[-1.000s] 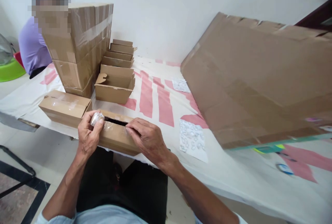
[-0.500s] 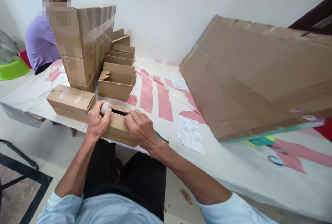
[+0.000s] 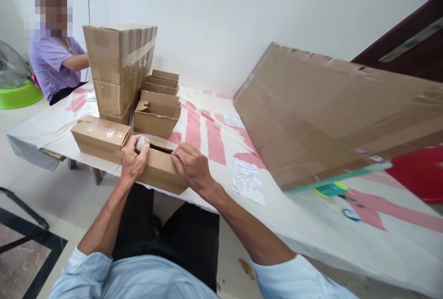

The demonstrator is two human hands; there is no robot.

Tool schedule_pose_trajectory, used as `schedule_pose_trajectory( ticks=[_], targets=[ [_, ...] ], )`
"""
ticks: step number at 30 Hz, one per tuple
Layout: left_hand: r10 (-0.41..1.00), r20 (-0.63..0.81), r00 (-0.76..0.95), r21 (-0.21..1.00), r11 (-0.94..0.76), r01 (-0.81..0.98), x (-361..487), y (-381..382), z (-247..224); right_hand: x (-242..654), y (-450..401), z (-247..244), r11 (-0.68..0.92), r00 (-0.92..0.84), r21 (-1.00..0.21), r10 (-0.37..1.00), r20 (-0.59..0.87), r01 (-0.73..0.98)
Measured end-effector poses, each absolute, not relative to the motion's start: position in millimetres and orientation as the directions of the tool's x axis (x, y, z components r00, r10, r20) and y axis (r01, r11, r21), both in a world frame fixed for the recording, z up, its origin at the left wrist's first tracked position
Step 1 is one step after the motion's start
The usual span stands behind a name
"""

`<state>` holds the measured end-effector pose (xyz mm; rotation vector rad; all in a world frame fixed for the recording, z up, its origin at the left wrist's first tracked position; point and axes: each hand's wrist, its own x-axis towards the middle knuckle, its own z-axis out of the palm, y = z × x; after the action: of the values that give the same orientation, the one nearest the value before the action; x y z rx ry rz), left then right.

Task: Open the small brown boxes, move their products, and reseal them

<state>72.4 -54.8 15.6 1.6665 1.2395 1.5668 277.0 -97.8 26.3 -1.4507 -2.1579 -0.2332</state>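
A narrow cardboard box [image 3: 161, 170] stands at the table's front edge, with a dark gap along its top. At its left end my left hand [image 3: 134, 158] is closed round a small whitish, translucent thing [image 3: 142, 142], perhaps clear plastic or tape. My right hand [image 3: 191, 164] has its fingers bent and pinched together at the right end of the gap, against the box's top edge; what lies between the fingertips is hidden. Beside my left hand lies a taped-shut box [image 3: 102, 140]. Just behind is a box with its top open [image 3: 157, 116].
Taped boxes [image 3: 110, 59] are stacked at the left, with open boxes [image 3: 162, 80] behind. A large cardboard sheet [image 3: 332, 123] leans at the right. A printed paper [image 3: 247, 181] and a tape roll [image 3: 351, 215] lie on the cloth-covered table [image 3: 207, 193]. A person in purple [image 3: 55, 66] sits far left.
My view has shifted, so the table and boxes sit slightly differently. The person at the left has turned, and an arm now shows. Both my hands stay on the same box.
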Motion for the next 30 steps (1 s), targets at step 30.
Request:
schedule_pose_trajectory(
  ticks=[30],
  targets=[
    [0.887,0.416,-0.198,0.875,-0.333,0.351,88.5,-44.8,23.1,258.7,-92.6,3.1,0.335,-0.431,0.283,0.556,0.711,0.899]
  ],
)
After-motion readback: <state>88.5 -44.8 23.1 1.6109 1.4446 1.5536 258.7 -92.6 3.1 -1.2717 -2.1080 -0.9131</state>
